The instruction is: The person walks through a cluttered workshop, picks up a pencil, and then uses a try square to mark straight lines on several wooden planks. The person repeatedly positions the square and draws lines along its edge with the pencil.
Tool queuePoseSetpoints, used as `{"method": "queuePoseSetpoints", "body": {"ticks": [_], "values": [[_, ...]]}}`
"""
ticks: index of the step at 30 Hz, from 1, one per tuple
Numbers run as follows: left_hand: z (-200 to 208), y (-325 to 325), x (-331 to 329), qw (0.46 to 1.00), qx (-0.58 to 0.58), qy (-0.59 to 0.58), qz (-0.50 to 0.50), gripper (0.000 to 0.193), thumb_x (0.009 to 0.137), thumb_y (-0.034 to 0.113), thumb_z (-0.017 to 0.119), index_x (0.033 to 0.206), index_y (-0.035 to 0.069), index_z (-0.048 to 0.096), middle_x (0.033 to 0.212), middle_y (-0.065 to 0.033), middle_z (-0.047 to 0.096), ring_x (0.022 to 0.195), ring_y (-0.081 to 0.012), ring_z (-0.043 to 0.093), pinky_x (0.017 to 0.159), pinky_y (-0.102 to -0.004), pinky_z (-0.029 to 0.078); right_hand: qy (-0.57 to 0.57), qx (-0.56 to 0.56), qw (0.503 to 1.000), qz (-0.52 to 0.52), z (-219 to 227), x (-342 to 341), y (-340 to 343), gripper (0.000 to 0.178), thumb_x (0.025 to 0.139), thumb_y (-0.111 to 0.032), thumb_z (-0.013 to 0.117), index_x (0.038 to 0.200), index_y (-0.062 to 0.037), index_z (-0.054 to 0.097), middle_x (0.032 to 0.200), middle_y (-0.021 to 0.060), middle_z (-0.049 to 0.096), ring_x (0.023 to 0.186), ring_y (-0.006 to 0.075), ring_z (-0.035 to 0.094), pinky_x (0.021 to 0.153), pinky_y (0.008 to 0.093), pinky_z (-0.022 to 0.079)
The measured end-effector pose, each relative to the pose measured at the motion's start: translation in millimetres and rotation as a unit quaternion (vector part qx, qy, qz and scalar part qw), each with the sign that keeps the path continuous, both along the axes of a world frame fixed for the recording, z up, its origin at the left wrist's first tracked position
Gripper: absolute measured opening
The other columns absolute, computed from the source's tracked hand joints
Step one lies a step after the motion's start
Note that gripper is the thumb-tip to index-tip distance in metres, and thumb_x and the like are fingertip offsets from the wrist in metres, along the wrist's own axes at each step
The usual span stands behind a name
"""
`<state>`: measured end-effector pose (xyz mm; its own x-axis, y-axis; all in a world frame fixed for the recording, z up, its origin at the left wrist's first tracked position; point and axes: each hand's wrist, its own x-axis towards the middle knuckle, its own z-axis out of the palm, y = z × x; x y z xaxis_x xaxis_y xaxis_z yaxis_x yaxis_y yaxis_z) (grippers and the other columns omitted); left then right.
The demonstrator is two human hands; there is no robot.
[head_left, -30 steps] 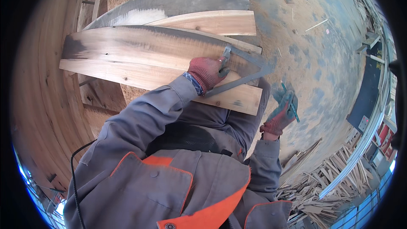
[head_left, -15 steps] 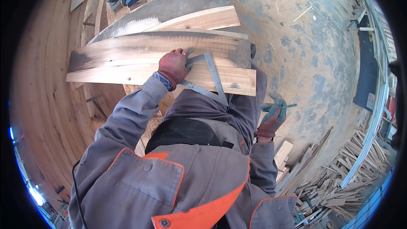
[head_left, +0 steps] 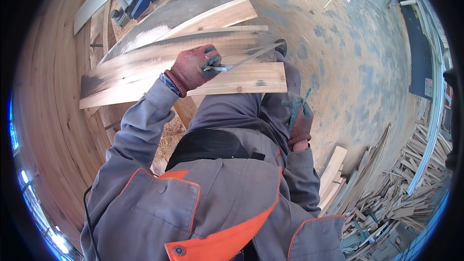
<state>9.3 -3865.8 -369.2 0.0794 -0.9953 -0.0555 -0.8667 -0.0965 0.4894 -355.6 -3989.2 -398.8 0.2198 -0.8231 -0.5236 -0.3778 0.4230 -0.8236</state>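
Note:
My left hand (head_left: 193,69), in a red knitted glove with a grey-green coating, is closed round a metal triangle square (head_left: 252,56). The square is tilted nearly edge-on, above the boards. Beneath it lies a wide wooden panel (head_left: 145,61), its pale surface darkened in grey patches, with a lighter plank strip (head_left: 246,81) along the near side. My right hand (head_left: 300,124), gloved the same way, is off the panel's right end near my leg. Its fingers pinch a thin teal pencil (head_left: 307,95) pointing upward.
Behind the panel lie another grey-stained board (head_left: 193,7) and a blue-and-grey electric planer (head_left: 137,1). Long planks (head_left: 53,101) run along the left. At lower right, scrap wood strips (head_left: 396,183) are heaped beside stacked boards (head_left: 333,171). Sawdust covers the floor (head_left: 348,67).
My left hand has lifted the triangle square off the panel and tipped it from flat to nearly edge-on. My right hand has turned the pencil from sideways to upward.

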Motion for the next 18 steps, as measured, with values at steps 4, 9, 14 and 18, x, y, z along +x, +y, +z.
{"method": "queuePoseSetpoints", "body": {"ticks": [4,9,14,18], "values": [[-32,0,18,0.986,-0.083,-0.122,-0.079,0.017,0.090,0.025,0.069,0.106,0.020,0.064,0.117,-0.0027,0.064,0.110,-0.0290,0.066,0.083,-0.0402,0.059,-0.032,0.060,0.997,-0.035,-6,4,4,0.030,0.107,-0.024,0.057,0.123,-0.0018,0.069,0.092,0.0095,0.079,0.050,0.0076,0.052,0.046,0.0254,0.040],[-70,12,27,0.976,0.113,-0.187,-0.004,0.024,0.094,0.019,0.063,0.113,0.027,0.074,0.151,-0.0033,0.052,0.140,-0.0311,0.047,0.112,-0.0435,0.045,-0.040,0.054,0.997,-0.034,3,8,5,0.030,0.107,-0.023,0.056,0.122,-0.0013,0.069,0.089,0.0106,0.078,0.048,0.0089,0.052,0.043,0.0264,0.041],[-72,19,-4,0.981,0.047,-0.059,0.178,0.050,0.091,0.026,0.070,0.140,0.021,0.059,0.156,-0.0080,0.046,0.143,-0.0352,0.043,0.118,-0.0461,0.039,0.000,-0.002,1.000,-0.007,3,12,10,0.028,0.106,-0.022,0.058,0.120,-0.0009,0.071,0.087,0.0105,0.077,0.046,0.0088,0.051,0.043,0.0256,0.040],[-82,14,-28,0.973,0.092,-0.082,0.195,0.069,0.094,0.032,0.068,0.155,0.016,0.041,0.161,-0.0174,0.037,0.148,-0.0392,0.036,0.124,-0.0472,0.028,0.007,-0.015,1.000,-0.017,-1,15,12,0.035,0.106,-0.031,0.058,0.118,-0.0013,0.073,0.083,0.0113,0.075,0.047,0.0088,0.053,0.043,0.0250,0.040]]}}
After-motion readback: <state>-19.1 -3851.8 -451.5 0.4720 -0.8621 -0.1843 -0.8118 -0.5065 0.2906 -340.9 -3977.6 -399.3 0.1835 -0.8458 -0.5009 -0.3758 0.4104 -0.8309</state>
